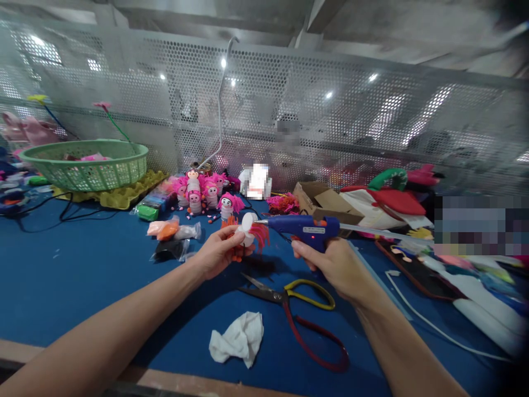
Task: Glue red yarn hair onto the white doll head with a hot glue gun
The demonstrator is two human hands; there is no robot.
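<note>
The left hand (223,251) pinches a white-headed yarn-haired doll (248,222); apart from it, the right hand (338,262) grips a blue hot-glue gun (285,225), its long axis pointing nearly level towards the left hand, nozzle (261,222) at the doll, contact unclear.

Lighting: dim; bright glints dot the perforated panel (144,110), upper frame. Soft shadows lie on the blue tabletop (82,264), centre. Right edge blurs, darkens; mid-right patch pixelated.
</note>
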